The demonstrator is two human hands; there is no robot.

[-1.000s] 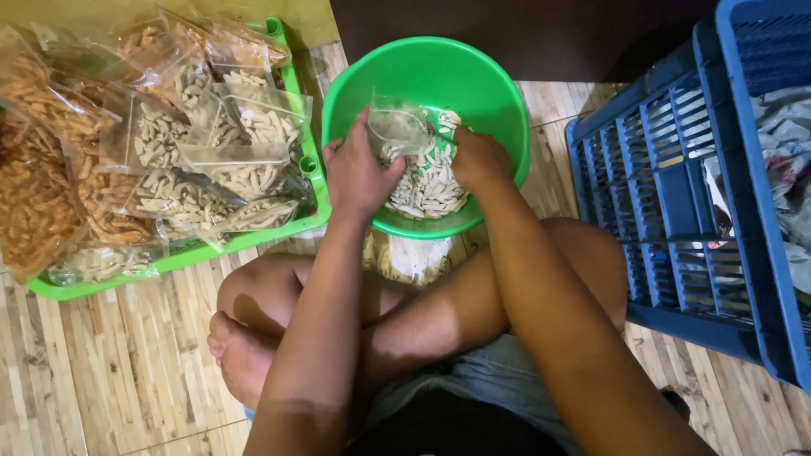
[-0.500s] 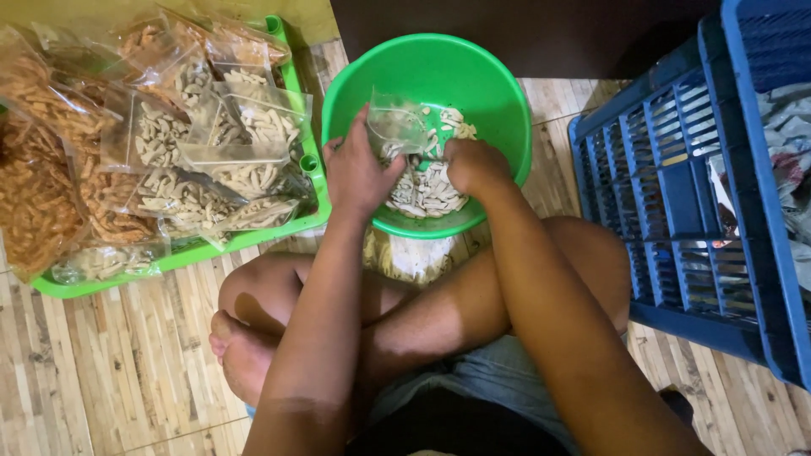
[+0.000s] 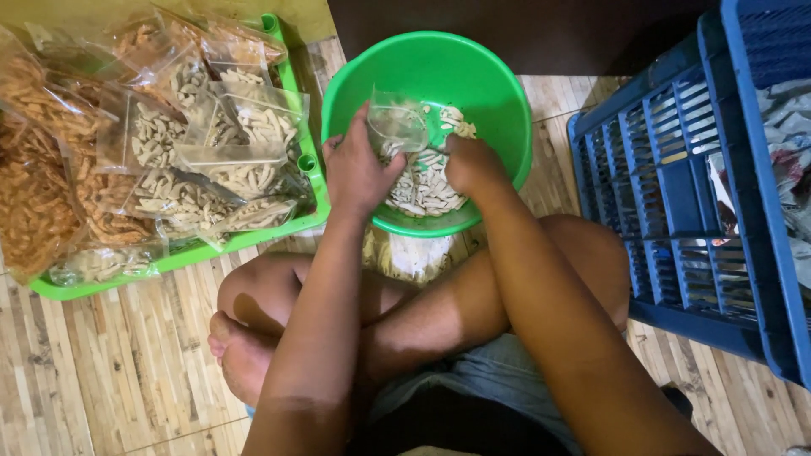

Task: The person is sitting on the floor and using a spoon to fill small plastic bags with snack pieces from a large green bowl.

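A round green basin (image 3: 490, 76) sits on the floor in front of my crossed legs, holding a heap of pale stick-shaped snacks (image 3: 422, 186). My left hand (image 3: 359, 173) grips a small clear plastic bag (image 3: 395, 125), held upright over the basin. My right hand (image 3: 469, 165) rests fingers-down in the snack heap beside the bag, closed around some of the sticks; its fingertips are hidden.
A green tray (image 3: 211, 249) at the left carries several filled clear bags of pale snacks (image 3: 245, 143) and orange snacks (image 3: 38, 194). A blue plastic crate (image 3: 701, 211) stands at the right. The floor is wood plank.
Both hands stay in the basin. The right hand has dipped lower into the heap, and the bag in the left hand has shifted slightly.
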